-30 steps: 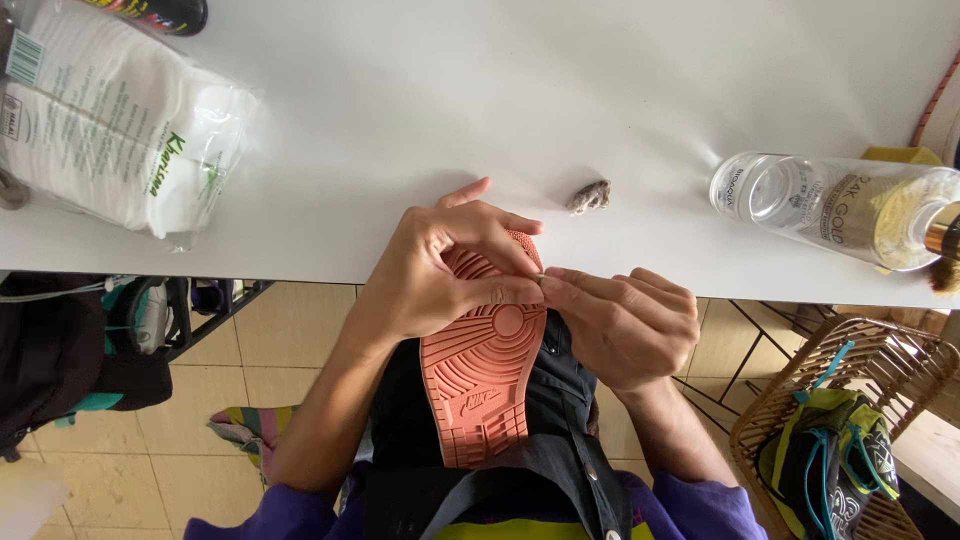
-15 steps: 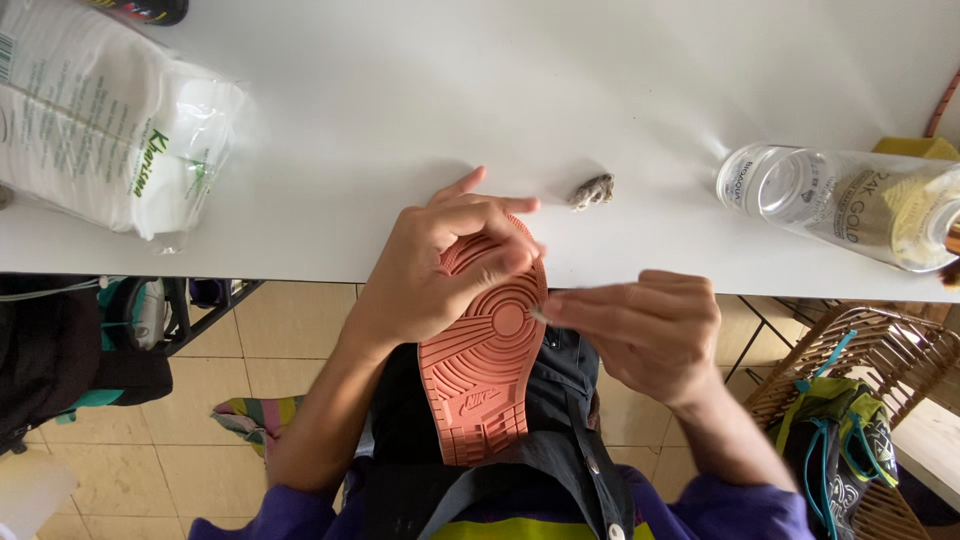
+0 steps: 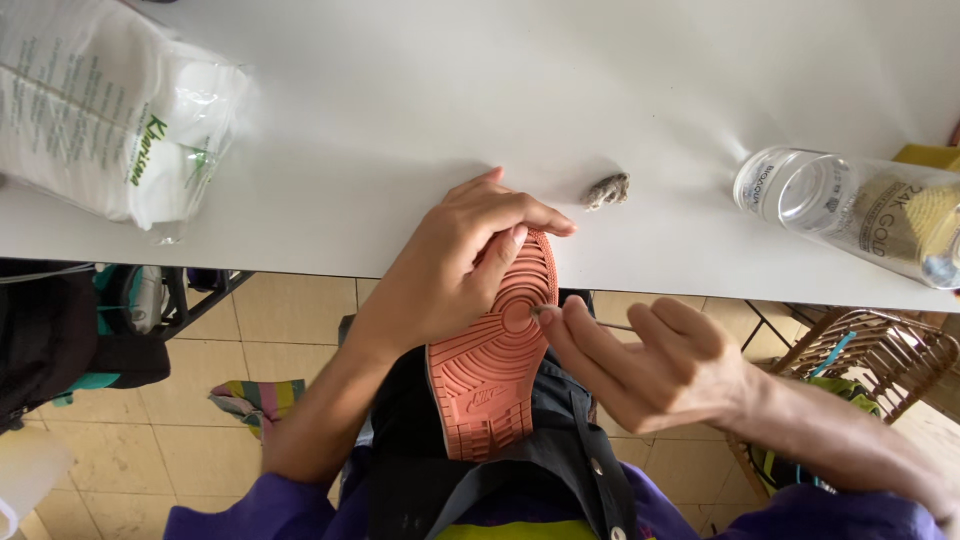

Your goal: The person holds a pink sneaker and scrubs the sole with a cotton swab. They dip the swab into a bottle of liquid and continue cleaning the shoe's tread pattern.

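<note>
A shoe lies sole-up on my lap, its salmon-pink ribbed sole [image 3: 487, 372] reaching to the edge of the white table [image 3: 420, 110]. My left hand [image 3: 455, 268] grips the toe end, fingers curled over the tip. My right hand [image 3: 640, 365] pinches a thin stick, maybe a cotton swab [image 3: 610, 325], between thumb and forefinger, with its tip against the sole's right edge near the round tread pattern.
A small grey dirty wad [image 3: 607, 190] lies on the table just beyond the shoe. A clear jar [image 3: 850, 208] lies on its side at the right. A plastic bag of white cotton pads [image 3: 100, 110] sits at the left. A wicker basket [image 3: 860, 350] stands on the tiled floor.
My right hand has drawn back from the toe to the sole's right edge, now showing the thin stick. My left hand keeps its hold on the toe.
</note>
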